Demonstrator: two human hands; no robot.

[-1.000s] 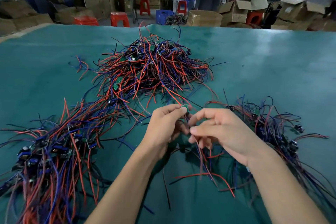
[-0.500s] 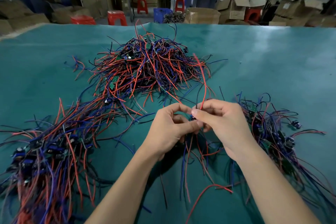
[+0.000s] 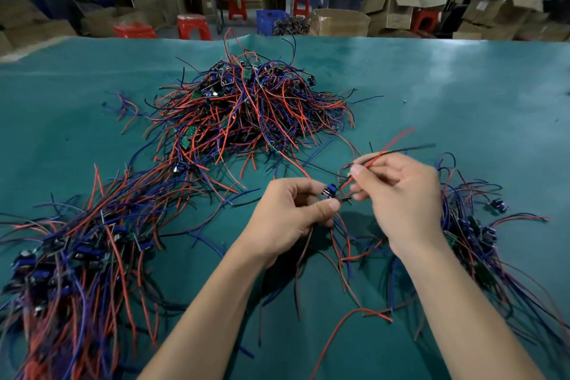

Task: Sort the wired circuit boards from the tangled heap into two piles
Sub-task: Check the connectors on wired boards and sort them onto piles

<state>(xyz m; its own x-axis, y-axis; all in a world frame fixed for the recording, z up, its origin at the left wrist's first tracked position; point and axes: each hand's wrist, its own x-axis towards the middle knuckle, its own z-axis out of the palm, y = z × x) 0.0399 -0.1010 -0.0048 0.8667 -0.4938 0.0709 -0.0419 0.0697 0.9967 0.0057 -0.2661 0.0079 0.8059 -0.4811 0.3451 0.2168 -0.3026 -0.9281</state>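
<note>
since half a second ago our right hand has drawn off to the right, trailing the red and black wires it pinches. we pinch the small circuit board in our left hand — steadying it so its leads pull free (probably). it sits between the tangled heap and the right pile; the left pile lies well apart.
</note>
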